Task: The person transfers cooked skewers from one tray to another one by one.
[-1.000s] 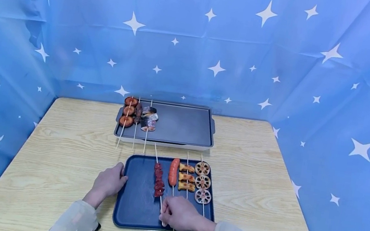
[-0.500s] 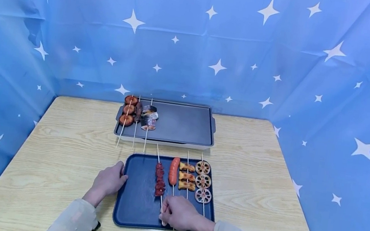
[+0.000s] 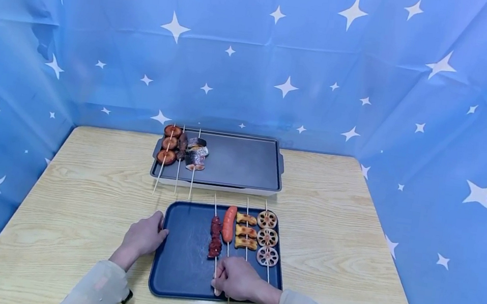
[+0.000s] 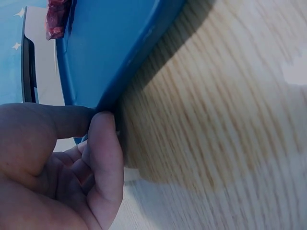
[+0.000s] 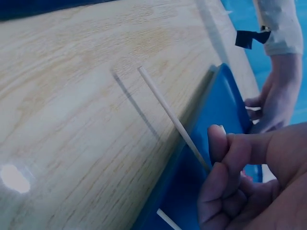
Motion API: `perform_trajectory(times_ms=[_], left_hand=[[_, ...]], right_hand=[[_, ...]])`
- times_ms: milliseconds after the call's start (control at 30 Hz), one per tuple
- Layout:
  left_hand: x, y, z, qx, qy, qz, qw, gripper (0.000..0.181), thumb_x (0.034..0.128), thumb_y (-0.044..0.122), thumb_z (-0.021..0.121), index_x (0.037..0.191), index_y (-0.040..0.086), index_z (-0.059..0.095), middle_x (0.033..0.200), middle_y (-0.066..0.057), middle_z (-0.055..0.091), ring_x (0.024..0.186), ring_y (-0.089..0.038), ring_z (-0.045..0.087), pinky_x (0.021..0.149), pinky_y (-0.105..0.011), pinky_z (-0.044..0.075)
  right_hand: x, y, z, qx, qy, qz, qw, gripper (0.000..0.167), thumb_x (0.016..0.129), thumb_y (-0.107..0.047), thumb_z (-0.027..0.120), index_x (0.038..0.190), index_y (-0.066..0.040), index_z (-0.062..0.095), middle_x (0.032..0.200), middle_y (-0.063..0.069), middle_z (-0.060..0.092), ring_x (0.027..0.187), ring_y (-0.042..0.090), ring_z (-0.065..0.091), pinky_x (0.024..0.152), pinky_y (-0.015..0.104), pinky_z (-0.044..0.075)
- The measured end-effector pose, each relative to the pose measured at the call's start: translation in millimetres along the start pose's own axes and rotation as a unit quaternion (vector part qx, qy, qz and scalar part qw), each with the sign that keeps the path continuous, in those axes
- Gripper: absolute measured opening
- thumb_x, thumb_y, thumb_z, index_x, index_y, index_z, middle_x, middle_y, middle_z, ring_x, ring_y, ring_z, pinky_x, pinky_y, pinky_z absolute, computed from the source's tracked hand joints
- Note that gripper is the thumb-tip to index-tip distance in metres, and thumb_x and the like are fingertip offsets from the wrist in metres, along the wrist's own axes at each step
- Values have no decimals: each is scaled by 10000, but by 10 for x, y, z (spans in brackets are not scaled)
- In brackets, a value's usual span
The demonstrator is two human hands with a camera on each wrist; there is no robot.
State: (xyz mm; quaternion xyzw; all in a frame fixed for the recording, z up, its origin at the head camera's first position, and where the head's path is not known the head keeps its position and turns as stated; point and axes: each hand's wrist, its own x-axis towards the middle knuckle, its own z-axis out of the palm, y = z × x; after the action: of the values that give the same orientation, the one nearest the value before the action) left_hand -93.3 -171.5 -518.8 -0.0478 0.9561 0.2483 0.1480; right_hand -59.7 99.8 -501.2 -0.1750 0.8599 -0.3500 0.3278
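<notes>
My right hand pinches the lower stick of a red meat skewer over the blue tray. To its right on the tray lie a sausage skewer, a skewer of yellow browned pieces and a lotus root skewer. At the tray's left edge, my left hand grips the rim; thumb and finger pinch it in the left wrist view. The right wrist view shows a bare stick running past the tray edge; which skewer it belongs to I cannot tell.
Behind the tray stands a dark grill pan on a pale base. On its left side lie a skewer of round brown slices, a dark brown skewer and a fish skewer. A starred blue curtain surrounds the wooden table.
The meat skewer has shifted right, towards the sausage, and now lies straighter. My right hand has moved slightly with it; the left hand stays on the tray rim.
</notes>
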Motion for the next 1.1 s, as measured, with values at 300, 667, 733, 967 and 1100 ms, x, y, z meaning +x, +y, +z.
perform_trajectory(times_ms=[300,667,733,967,1100], left_hand=[[9,13,-4,-7,-46,-83,10000,210,931,224,611,835,116,460,655,-35,504,562,-203,478,500,-311,327],[-6,4,-6,-19,-30,-33,10000,206,934,215,607,837,111,457,654,-36,503,562,-203,475,504,-309,324],[-4,3,-7,-20,-22,-35,10000,206,933,215,608,837,110,459,654,-37,504,562,-203,476,504,-309,325],[9,0,8,-105,-45,-84,9999,212,934,224,606,832,114,457,644,-34,503,549,-199,477,495,-307,329],[12,-13,23,-130,-20,-47,9999,217,936,222,604,830,113,450,637,-32,497,538,-194,473,490,-304,327]], right_hand=[[-5,-46,0,-154,186,243,9994,189,831,-166,718,693,-181,590,575,-89,649,477,62,535,507,235,389],[50,-58,42,-476,449,448,9969,192,792,-201,726,680,-218,571,536,-128,621,499,75,519,506,252,363],[55,-65,49,-554,502,451,9962,194,788,-202,724,679,-221,564,529,-136,613,518,74,507,512,250,360],[50,-78,55,-397,420,604,9965,193,798,-186,721,693,-199,560,549,-95,638,531,92,522,521,261,356],[47,-75,48,-212,326,687,9969,197,809,-166,723,702,-179,558,554,-69,649,487,92,544,499,258,357]])
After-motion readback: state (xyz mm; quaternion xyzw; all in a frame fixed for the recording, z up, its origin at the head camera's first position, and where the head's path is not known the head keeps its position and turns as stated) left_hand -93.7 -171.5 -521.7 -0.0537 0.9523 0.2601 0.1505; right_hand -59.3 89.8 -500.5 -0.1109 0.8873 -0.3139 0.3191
